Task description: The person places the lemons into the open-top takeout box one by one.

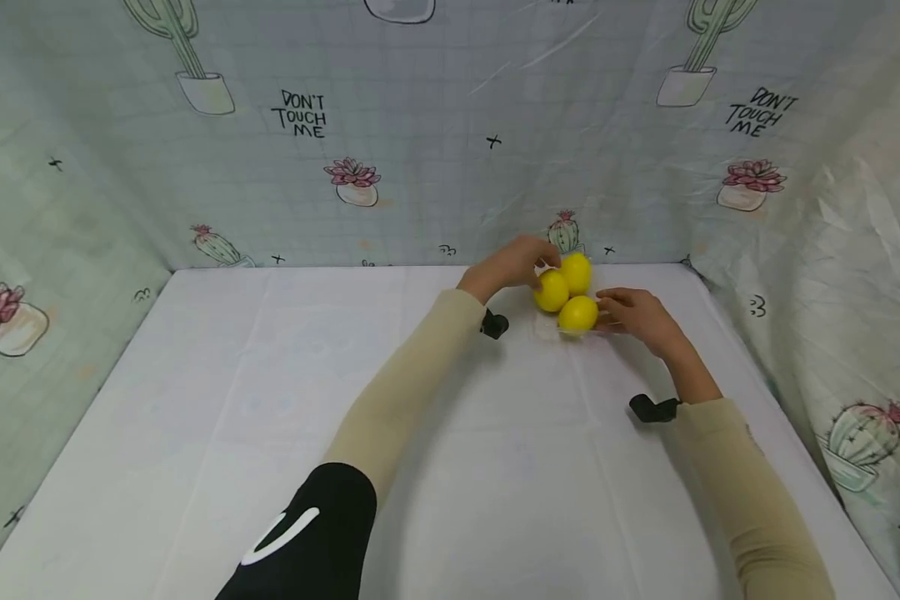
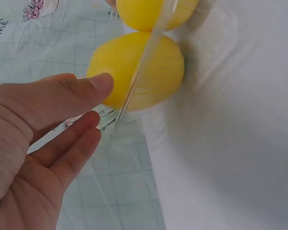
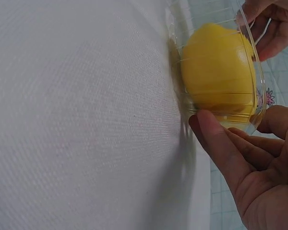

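Three yellow lemons sit close together at the far right of the table: one on the left (image 1: 551,292), one at the back (image 1: 576,273) and one in front (image 1: 578,314). A clear plastic container (image 3: 216,13) is around them, its rim tilted across the left wrist view. From the left, my left hand (image 1: 512,265) reaches the lemons; its thumb (image 2: 103,82) overlaps one lemon, with a gap between thumb and fingers. My right hand (image 1: 641,318) is at the container's right end, its thumb (image 3: 210,122) touching the lower wall with fingers extended.
The white table (image 1: 420,500) spreads out in front of the container. A patterned curtain (image 1: 435,108) hangs behind the table's back edge and along both sides. Each wrist carries a small black camera mount (image 1: 654,408).
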The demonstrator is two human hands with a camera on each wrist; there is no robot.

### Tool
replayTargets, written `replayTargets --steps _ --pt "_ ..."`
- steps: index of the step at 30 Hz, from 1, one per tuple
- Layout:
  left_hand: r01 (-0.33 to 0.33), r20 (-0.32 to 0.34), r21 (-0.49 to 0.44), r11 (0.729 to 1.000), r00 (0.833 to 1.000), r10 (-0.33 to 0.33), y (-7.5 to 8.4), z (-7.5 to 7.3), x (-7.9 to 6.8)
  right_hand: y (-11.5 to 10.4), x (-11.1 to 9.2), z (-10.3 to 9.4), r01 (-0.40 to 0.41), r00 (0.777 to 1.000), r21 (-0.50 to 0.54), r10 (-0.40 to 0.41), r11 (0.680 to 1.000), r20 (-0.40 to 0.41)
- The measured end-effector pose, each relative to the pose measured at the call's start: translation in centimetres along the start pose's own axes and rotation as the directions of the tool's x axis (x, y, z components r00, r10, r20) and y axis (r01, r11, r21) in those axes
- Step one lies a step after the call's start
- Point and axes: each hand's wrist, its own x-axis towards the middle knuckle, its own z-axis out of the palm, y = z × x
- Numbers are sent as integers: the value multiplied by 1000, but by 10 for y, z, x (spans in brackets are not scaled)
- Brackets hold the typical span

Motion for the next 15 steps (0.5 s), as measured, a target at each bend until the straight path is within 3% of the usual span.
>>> replayTargets --steps 7,15 --pt "-57 -116 96 994 991 68 -6 -11 -36 -2 1 -2 -4 1000 -14 4 1000 16" --pt "-51 -216 161 986 973 85 -19 -18 -101 -2 6 -4 -7 1000 -27 6 1000 -3"
